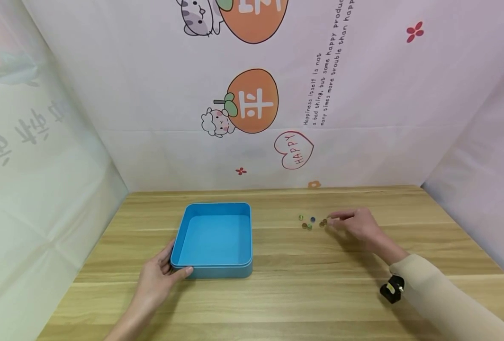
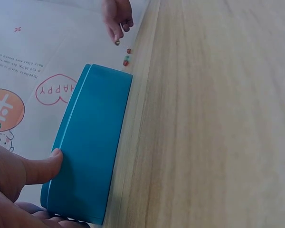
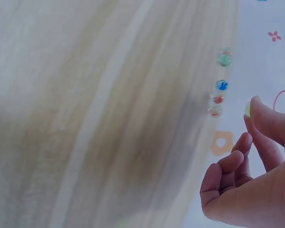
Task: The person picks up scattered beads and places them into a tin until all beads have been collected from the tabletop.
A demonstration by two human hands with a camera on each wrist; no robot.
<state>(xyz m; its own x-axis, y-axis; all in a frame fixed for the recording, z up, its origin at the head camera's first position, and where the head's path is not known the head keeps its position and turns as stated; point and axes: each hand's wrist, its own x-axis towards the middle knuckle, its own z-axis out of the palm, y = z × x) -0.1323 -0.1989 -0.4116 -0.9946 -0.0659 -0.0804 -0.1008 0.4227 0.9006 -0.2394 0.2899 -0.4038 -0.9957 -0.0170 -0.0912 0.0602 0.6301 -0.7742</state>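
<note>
A blue square box (image 1: 218, 240), with nothing in it, stands on the wooden table. My left hand (image 1: 153, 282) grips its near left corner, the thumb on the front wall; the left wrist view shows that thumb against the box's side (image 2: 92, 142). Right of the box lie several small glass marbles, among them a blue one (image 1: 313, 219) and a green one (image 1: 309, 227). My right hand (image 1: 360, 227) is at their right side. In the right wrist view its thumb and forefinger pinch a yellow-green marble (image 3: 247, 109), with the other fingers curled.
A white cloth with printed oranges and a red heart (image 1: 294, 150) hangs behind the table (image 1: 303, 293). More cloth hangs at the left (image 1: 30, 189) and right sides. A small black device (image 1: 391, 289) is at my right wrist.
</note>
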